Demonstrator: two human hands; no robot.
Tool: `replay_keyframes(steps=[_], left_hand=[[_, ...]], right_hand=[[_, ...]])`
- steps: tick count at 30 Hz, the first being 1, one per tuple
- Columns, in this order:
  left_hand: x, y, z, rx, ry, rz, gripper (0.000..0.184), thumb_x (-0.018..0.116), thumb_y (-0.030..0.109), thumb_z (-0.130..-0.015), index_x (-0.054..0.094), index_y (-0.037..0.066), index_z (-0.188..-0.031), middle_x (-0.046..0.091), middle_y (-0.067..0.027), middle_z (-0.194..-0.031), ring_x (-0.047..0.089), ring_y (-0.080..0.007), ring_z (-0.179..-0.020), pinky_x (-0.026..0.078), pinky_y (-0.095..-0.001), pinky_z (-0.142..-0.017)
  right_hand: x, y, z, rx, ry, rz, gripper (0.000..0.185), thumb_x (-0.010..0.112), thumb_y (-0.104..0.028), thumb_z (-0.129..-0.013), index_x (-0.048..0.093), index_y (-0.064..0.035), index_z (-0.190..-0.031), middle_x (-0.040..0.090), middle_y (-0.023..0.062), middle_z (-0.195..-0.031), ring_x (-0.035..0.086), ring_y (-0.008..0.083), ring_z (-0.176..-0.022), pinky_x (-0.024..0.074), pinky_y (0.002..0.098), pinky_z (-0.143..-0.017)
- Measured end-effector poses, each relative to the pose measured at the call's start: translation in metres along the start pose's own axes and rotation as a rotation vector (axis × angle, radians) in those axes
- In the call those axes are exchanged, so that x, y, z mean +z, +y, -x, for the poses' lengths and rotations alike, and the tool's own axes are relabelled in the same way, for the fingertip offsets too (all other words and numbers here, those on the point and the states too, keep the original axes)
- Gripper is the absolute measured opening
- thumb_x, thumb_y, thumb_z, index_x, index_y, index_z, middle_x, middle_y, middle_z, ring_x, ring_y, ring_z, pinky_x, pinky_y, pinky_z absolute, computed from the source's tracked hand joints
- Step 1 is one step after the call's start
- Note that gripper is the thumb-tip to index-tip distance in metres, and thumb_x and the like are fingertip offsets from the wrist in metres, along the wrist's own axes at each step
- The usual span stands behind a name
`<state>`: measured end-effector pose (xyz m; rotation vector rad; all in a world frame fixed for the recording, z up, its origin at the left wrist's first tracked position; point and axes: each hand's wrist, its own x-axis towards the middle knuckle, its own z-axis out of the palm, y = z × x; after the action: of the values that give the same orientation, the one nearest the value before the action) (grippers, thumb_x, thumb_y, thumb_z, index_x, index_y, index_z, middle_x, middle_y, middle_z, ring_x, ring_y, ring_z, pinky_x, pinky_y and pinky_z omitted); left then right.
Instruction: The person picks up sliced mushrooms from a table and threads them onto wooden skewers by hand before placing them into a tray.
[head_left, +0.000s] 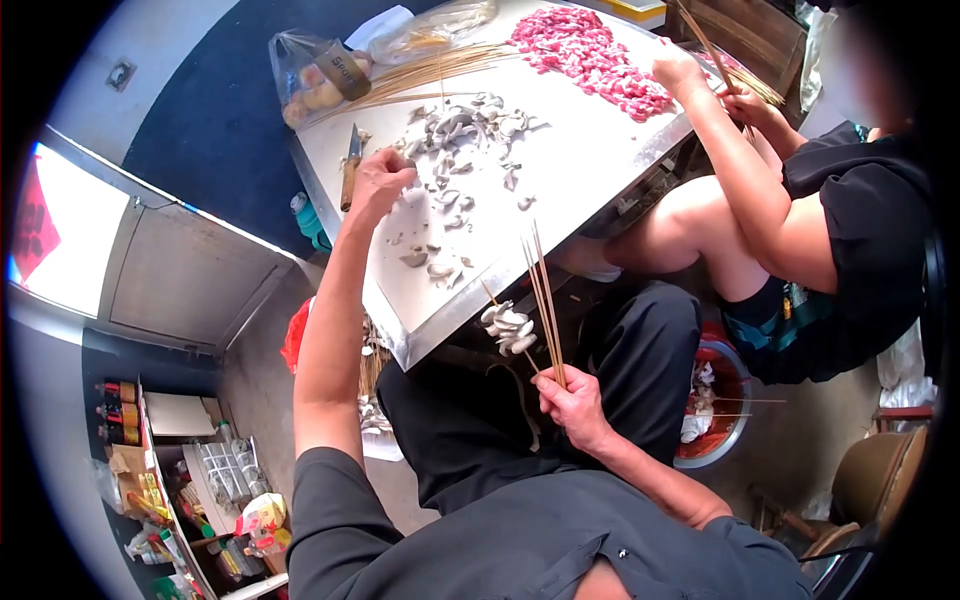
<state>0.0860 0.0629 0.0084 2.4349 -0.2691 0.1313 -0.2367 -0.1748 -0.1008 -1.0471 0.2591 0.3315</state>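
My right hand (572, 405) is closed round several thin wooden skewers (545, 300) above my lap. One of these skewers carries a cluster of pale grey mushroom pieces (508, 328). Over the left part of the white table (400, 290), my left hand (384, 178) has its fingers pressed together; what they hold, if anything, is too small to tell. Beside it lies a knife (350, 168) with a wooden handle. Loose mushroom pieces (455, 125) are spread to the right of my left hand and nearer the table's front corner.
A co-worker (800, 220) sits at the right, holding skewers near a pile of pink meat (590, 60). Skewers (430, 72) and a plastic bag (318, 80) lie at the table's far left. A red basin (715, 400) stands on the floor, a shelf (190, 480) lower left.
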Motion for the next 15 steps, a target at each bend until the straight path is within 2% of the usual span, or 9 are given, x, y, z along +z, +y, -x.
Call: replay_keyframes(steps=[2,3,4,7,10,11,15], left_hand=[[-0.003,-0.005,0.004,-0.056,-0.012,0.451,0.018,0.070,0.007,-0.071,0.059,0.004,-0.085,0.060,-0.0033,-0.074,0.052,-0.0095,-0.060,0.042,-0.0244,-0.056],[-0.005,-0.004,0.007,-0.105,-0.040,0.510,0.032,0.071,0.007,-0.073,0.057,0.002,-0.102,0.061,-0.0032,-0.074,0.052,-0.0088,-0.060,0.042,-0.0222,-0.055],[-0.007,-0.003,0.012,-0.105,-0.036,0.508,0.032,0.071,0.007,-0.073,0.057,0.002,-0.102,0.061,-0.0032,-0.074,0.052,-0.0088,-0.060,0.042,-0.0222,-0.055],[-0.007,-0.002,0.028,-0.106,-0.068,0.704,0.043,0.072,0.007,-0.076,0.057,0.002,-0.116,0.061,-0.0028,-0.075,0.055,-0.0093,-0.061,0.043,-0.0217,-0.055],[-0.005,-0.003,0.035,-0.166,-0.114,0.753,0.034,0.073,0.008,-0.078,0.061,0.002,-0.110,0.063,-0.0031,-0.077,0.059,-0.0104,-0.064,0.045,-0.0217,-0.056],[-0.004,-0.004,0.037,-0.177,-0.119,0.744,0.020,0.071,0.010,-0.083,0.063,0.006,-0.101,0.063,-0.0022,-0.080,0.062,-0.0110,-0.071,0.050,-0.0230,-0.062],[-0.001,0.008,0.054,-0.193,-0.049,0.891,0.015,0.073,0.007,-0.080,0.063,0.003,-0.091,0.065,-0.0057,-0.080,0.064,-0.0143,-0.070,0.053,-0.0256,-0.064]], right_hand=[[0.002,0.001,0.001,0.005,-0.007,0.004,0.012,0.060,-0.018,-0.092,0.062,-0.0056,-0.092,0.053,-0.0031,-0.059,0.038,0.0019,-0.041,0.0285,0.0179,-0.038],[0.002,0.001,0.002,0.009,-0.011,0.006,0.012,0.060,-0.018,-0.092,0.062,-0.0056,-0.092,0.053,-0.0030,-0.059,0.038,0.0019,-0.041,0.0286,0.0179,-0.038],[0.003,0.001,0.002,0.009,-0.015,0.007,0.012,0.060,-0.018,-0.092,0.062,-0.0056,-0.092,0.053,-0.0030,-0.059,0.038,0.0019,-0.041,0.0286,0.0179,-0.038],[0.006,0.002,0.003,0.019,-0.022,0.009,0.013,0.060,-0.018,-0.092,0.062,-0.0055,-0.092,0.053,-0.0030,-0.059,0.038,0.0020,-0.041,0.0288,0.0178,-0.038],[0.007,0.001,0.004,0.018,-0.016,0.033,0.013,0.061,-0.018,-0.091,0.062,-0.0054,-0.092,0.053,-0.0028,-0.059,0.038,0.0021,-0.042,0.0290,0.0178,-0.038],[0.008,0.002,0.005,0.007,-0.018,0.032,0.013,0.061,-0.018,-0.091,0.062,-0.0053,-0.092,0.053,-0.0027,-0.059,0.038,0.0021,-0.042,0.0291,0.0179,-0.038],[0.009,-0.002,0.008,0.005,-0.020,0.017,0.013,0.061,-0.017,-0.091,0.061,-0.0048,-0.091,0.053,-0.0022,-0.059,0.038,0.0022,-0.042,0.0294,0.0180,-0.038]])
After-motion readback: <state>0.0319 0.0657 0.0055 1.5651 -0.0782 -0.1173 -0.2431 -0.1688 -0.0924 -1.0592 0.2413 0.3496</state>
